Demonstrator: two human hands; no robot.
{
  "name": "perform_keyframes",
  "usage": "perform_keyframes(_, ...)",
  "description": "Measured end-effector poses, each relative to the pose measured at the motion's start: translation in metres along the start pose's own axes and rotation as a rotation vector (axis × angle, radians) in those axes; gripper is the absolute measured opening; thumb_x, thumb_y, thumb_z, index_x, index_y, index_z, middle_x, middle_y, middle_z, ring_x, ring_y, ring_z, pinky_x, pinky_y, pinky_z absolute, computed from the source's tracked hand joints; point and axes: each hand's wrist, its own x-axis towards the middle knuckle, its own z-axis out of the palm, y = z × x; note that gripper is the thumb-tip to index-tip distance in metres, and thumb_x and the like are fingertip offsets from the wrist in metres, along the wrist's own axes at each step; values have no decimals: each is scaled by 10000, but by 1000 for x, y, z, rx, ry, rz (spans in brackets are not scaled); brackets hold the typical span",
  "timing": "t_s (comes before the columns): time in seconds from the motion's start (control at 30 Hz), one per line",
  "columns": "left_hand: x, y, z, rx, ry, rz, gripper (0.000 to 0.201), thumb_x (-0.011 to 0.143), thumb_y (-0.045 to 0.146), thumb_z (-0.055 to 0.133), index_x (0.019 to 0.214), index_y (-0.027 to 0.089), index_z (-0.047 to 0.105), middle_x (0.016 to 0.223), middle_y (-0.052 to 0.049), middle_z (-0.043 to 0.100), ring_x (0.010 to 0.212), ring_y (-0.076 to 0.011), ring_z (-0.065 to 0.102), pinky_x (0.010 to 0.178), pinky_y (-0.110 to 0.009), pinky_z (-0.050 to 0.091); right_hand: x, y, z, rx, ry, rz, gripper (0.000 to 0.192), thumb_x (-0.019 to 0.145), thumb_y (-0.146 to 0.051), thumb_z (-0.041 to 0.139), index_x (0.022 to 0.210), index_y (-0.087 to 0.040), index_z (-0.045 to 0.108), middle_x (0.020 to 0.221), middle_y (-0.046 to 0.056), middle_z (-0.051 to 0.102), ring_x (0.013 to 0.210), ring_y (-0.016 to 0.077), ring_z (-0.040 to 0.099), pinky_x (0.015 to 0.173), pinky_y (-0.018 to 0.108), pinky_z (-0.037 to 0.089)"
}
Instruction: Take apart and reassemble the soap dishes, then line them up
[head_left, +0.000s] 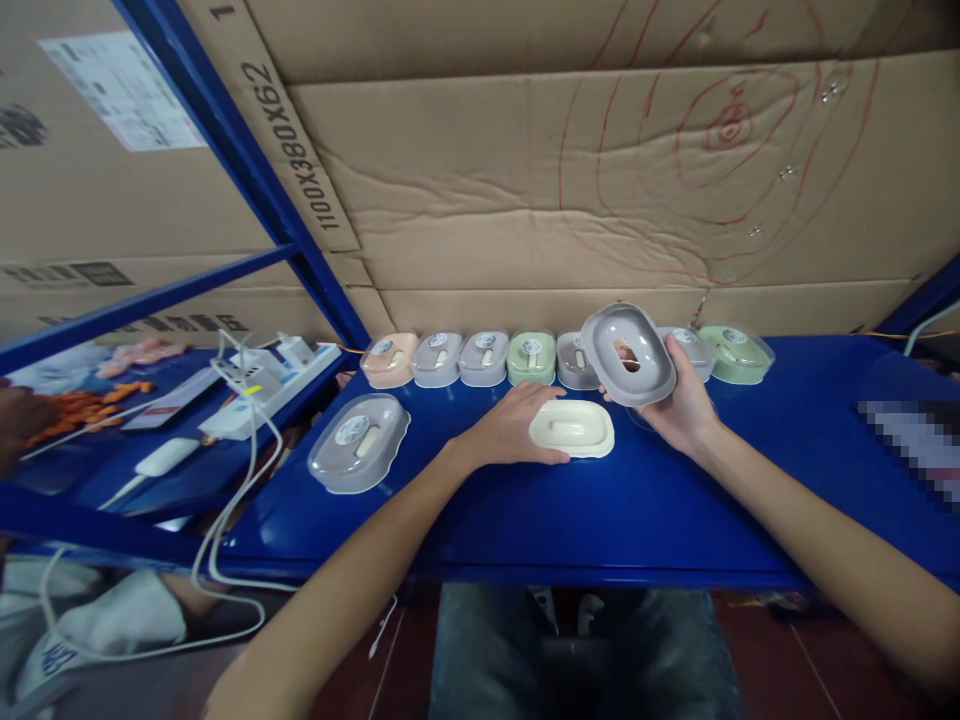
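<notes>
My left hand [517,424] grips the left end of a cream oval soap dish tray [574,428], thumb at its near edge and fingers at its far edge. The tray is low over the blue tabletop or on it; I cannot tell which. My right hand [686,400] holds a grey soap dish shell [611,335], raised and tilted toward me, with an oval hole in its bottom. Fingers show through that hole. Part of a clear rim shows under my right hand, mostly hidden.
Several lidded soap dishes, such as a green one [532,358] and a peach one [389,359], line the back. A larger-looking grey one [359,443] sits at left. Beyond the blue post are a power strip [270,390], cables and another person's hand [22,425].
</notes>
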Motion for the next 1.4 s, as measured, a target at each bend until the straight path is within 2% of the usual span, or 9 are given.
perform_keyframes(0.17, -1, 0, -1, -11, -13, -21, 996, 716, 596, 958, 1550, 247, 539, 1584, -153, 584, 1506, -429, 492, 1272, -612, 378, 0, 5, 1, -113, 44, -80, 773, 973, -907, 389, 1306, -298, 729, 1138, 106, 822, 1129, 392, 770, 950, 608, 640)
perform_keyframes(0.27, -1, -1, 0, -36, -8, -30, 1022, 710, 621, 957, 1561, 257, 524, 1606, -149, 564, 1515, -436, 484, 1270, -621, 378, -2, 10, -2, -388, 73, -270, 653, 1017, -833, 453, 1182, -285, 768, 1170, 105, 799, 1186, 382, 734, 1057, 618, 590)
perform_keyframes(0.37, 1, -1, 0, -54, 2, -25, 1027, 692, 635, 963, 1542, 234, 549, 1579, -169, 574, 1494, -448, 501, 1261, -626, 386, -6, 14, -3, -723, -8, -525, 548, 1059, -724, 520, 1172, -256, 781, 1299, 126, 740, 1304, 378, 664, 1175, 633, 501)
perform_keyframes(0.47, 3, -1, -1, -77, 9, 43, 1012, 696, 605, 968, 1542, 224, 564, 1598, -171, 555, 1495, -446, 499, 1268, -630, 376, -11, 17, -2, -899, -117, -641, 450, 1100, -606, 537, 1314, -262, 734, 1390, 138, 682, 1396, 364, 611, 1197, 631, 487)
perform_keyframes(0.57, 5, 0, -3, -159, 21, 81, 1058, 675, 592, 986, 1575, 252, 547, 1641, -148, 530, 1507, -446, 492, 1276, -639, 368, -14, 19, -2, -1001, -187, -660, 418, 1111, -551, 542, 1387, -271, 685, 1445, 148, 632, 1439, 366, 585, 1182, 629, 511)
perform_keyframes(0.77, 2, -4, -14, -328, 4, -10, 1202, 612, 625, 1016, 1610, 231, 475, 1607, -178, 555, 1473, -443, 529, 1254, -653, 401, -17, 19, -3, -1138, -273, -675, 451, 1096, -508, 590, 1470, -257, 619, 1550, 169, 550, 1463, 377, 560, 1203, 633, 501)
perform_keyframes(1.03, -1, -4, -15, -281, -24, -85, 1297, 603, 639, 1003, 1660, 233, 371, 1682, -208, 450, 1537, -479, 455, 1273, -672, 364, -20, 25, 1, -1240, -354, -698, 525, 1061, -569, 631, 1461, -231, 652, 1573, 208, 524, 1468, 416, 542, 1171, 673, 524)
perform_keyframes(1.13, -2, -3, -13, -230, -17, -55, 1227, 629, 635, 994, 1631, 239, 408, 1671, -196, 462, 1541, -457, 458, 1277, -647, 369, -21, 27, 3, -1259, -381, -683, 543, 1052, -576, 636, 1469, -230, 665, 1566, 219, 532, 1460, 433, 550, 1155, 690, 531)
perform_keyframes(1.4, -2, -1, -13, -185, -23, -3, 947, 708, 588, 964, 1491, 258, 545, 1478, -142, 622, 1376, -402, 592, 1153, -575, 477, -23, 29, 4, -1230, -434, -666, 557, 1046, -553, 655, 1520, -260, 638, 1575, 196, 541, 1447, 423, 564, 1157, 677, 536)
